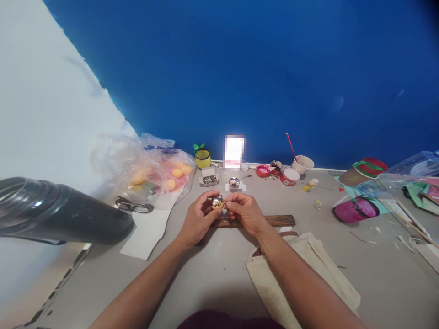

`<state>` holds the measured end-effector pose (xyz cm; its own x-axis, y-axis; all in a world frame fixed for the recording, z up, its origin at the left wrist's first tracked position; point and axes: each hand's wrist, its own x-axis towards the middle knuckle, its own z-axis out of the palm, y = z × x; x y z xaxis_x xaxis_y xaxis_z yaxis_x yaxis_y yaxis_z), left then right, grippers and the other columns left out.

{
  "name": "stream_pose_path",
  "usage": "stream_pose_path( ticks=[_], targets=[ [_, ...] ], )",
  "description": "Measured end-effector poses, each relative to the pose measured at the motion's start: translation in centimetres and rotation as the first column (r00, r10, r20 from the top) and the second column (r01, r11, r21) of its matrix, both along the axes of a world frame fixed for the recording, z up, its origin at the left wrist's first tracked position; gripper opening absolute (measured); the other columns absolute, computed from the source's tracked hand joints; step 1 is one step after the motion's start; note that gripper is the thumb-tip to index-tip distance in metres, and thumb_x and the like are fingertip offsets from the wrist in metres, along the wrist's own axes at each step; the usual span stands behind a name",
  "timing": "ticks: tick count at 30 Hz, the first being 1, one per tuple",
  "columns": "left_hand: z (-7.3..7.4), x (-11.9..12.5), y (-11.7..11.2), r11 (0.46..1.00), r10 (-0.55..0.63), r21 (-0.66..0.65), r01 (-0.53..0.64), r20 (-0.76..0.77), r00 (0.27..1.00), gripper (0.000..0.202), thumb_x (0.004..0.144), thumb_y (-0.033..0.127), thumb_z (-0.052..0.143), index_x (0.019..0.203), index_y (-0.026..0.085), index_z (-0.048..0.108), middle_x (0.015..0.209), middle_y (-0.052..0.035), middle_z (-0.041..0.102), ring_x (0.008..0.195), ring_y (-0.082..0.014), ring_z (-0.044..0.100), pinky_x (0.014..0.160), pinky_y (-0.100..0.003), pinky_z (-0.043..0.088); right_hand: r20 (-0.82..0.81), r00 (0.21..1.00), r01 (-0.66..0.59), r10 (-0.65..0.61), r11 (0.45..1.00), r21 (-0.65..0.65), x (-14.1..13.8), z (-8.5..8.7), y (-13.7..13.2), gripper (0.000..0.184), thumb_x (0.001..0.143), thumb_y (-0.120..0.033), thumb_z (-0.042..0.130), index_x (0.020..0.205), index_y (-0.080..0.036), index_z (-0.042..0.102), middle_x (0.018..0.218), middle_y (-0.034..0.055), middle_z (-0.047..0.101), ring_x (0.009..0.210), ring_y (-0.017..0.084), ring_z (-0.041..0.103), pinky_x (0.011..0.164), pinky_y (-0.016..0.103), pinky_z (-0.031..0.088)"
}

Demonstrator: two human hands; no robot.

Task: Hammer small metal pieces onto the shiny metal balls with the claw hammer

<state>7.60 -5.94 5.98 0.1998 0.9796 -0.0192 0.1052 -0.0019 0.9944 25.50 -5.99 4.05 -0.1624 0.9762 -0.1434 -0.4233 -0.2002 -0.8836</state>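
My left hand [198, 219] is closed around a small yellow ball [217, 203] partly covered with shiny silver pieces that look like thumbtacks. At the ball's right side, the thumb and fingertips of my right hand [244, 211] are pinched together. Whatever lies between them is too small to make out. Behind the hands, a silver-covered ball [233, 183] rests on a white piece. Farther back to the left, a small open box [209, 177] contains many small silver pieces. A dark wooden strip [277, 220] lies on the table beneath my hands.
On the left lie a large dark flask [68, 212], glasses [134, 205] and a plastic bag [161, 171] of orange and yellow things. A beige cloth bag [308, 262] sits under my right forearm. A white cup [302, 165], red-and-white jar [289, 177] and pink cup [355, 210] stand rightward.
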Motion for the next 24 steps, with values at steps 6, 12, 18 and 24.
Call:
stream_pose_path(
  ticks=[6, 12, 18, 24],
  targets=[
    [-0.19, -0.17, 0.06, 0.994, 0.031, 0.105, -0.021, -0.088, 0.996, 0.039, 0.078, 0.025, 0.078, 0.117, 0.022, 0.075, 0.116, -0.0077, 0.073, 0.106, -0.0254, 0.067, 0.092, -0.034, 0.053, 0.011, 1.000, -0.013, 0.013, 1.000, -0.009, -0.07, -0.09, -0.04, 0.033, 0.063, -0.041, 0.093, 0.080, -0.019, 0.075, 0.064, -0.0011, 0.068, 0.049, 0.009, 0.051, 0.046, 0.021, 0.038],
    [-0.71, -0.20, 0.21, 0.984, 0.019, 0.179, 0.005, -0.134, 0.991, 0.035, 0.080, 0.023, 0.076, 0.115, 0.024, 0.077, 0.120, -0.0076, 0.072, 0.107, -0.0247, 0.067, 0.097, -0.034, 0.051, 0.033, 0.999, -0.026, 0.028, 0.998, -0.050, -0.03, 0.22, -0.03, 0.035, 0.060, -0.042, 0.094, 0.078, -0.018, 0.075, 0.063, -0.0013, 0.066, 0.048, 0.008, 0.049, 0.045, 0.021, 0.038],
    [-0.63, -0.27, 0.05, 0.981, 0.019, 0.191, 0.010, -0.153, 0.988, 0.034, 0.080, 0.022, 0.075, 0.114, 0.024, 0.076, 0.117, -0.0077, 0.072, 0.103, -0.0241, 0.066, 0.097, -0.035, 0.050, 0.048, 0.998, -0.028, 0.031, 0.997, -0.068, 0.03, 0.46, -0.02, 0.036, 0.059, -0.042, 0.094, 0.076, -0.017, 0.075, 0.062, -0.0013, 0.066, 0.047, 0.008, 0.048, 0.046, 0.021, 0.038],
    [-0.16, -0.21, -0.13, 0.987, 0.019, 0.160, 0.000, -0.117, 0.993, 0.032, 0.079, 0.024, 0.077, 0.112, 0.022, 0.077, 0.113, -0.0077, 0.072, 0.101, -0.0244, 0.066, 0.094, -0.035, 0.051, 0.038, 0.998, -0.054, 0.057, 0.996, -0.077, 0.18, 0.50, 0.03, 0.038, 0.057, -0.043, 0.095, 0.076, -0.017, 0.074, 0.061, -0.0012, 0.066, 0.047, 0.008, 0.048, 0.046, 0.022, 0.039]
  ],
)
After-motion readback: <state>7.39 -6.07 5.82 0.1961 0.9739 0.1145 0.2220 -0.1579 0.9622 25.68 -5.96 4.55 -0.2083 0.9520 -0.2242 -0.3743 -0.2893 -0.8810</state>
